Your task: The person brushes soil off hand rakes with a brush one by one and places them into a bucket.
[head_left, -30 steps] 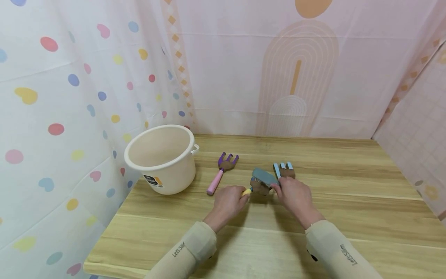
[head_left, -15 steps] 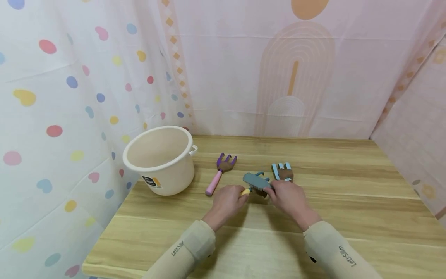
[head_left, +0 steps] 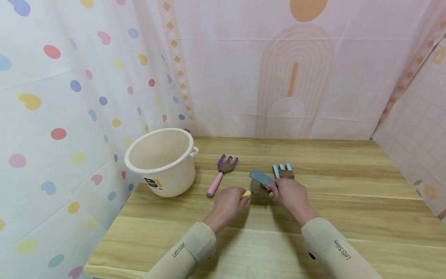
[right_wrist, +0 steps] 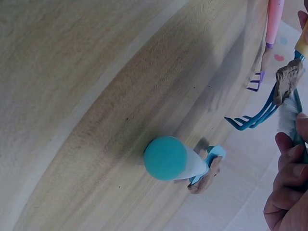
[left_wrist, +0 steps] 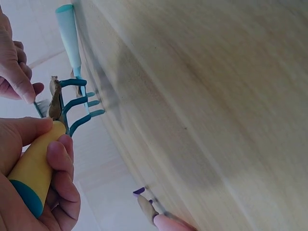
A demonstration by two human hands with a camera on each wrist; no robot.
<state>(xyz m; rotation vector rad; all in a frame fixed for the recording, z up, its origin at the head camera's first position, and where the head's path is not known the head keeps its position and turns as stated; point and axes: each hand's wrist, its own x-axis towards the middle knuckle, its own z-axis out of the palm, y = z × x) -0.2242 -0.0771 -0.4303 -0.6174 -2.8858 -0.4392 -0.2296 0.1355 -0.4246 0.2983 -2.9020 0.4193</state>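
My left hand [head_left: 228,203] grips the yellow handle of a small garden rake [left_wrist: 37,166] with curved blue tines. Brown, mud-like stuff [right_wrist: 288,79] is caked at the base of those tines. In my right hand [head_left: 292,193] is a scrub brush [head_left: 262,177] with a grey-blue back, its pale bristles right at the caked rake head. In the head view the brush covers most of the tines. Beyond my right hand lies a light-blue garden rake [head_left: 283,170], also caked brown. A purple rake with a pink handle [head_left: 216,183] lies beyond my left hand, brown on its head too.
A cream bucket [head_left: 175,182] with a side handle stands at the back left of the wooden table [head_left: 348,186]. Patterned curtains [head_left: 223,77] hang behind the table and along both sides.
The brush in my right hand slid left across the rake head, then back right. My left hand keeps its grip on the rake and has hardly moved.
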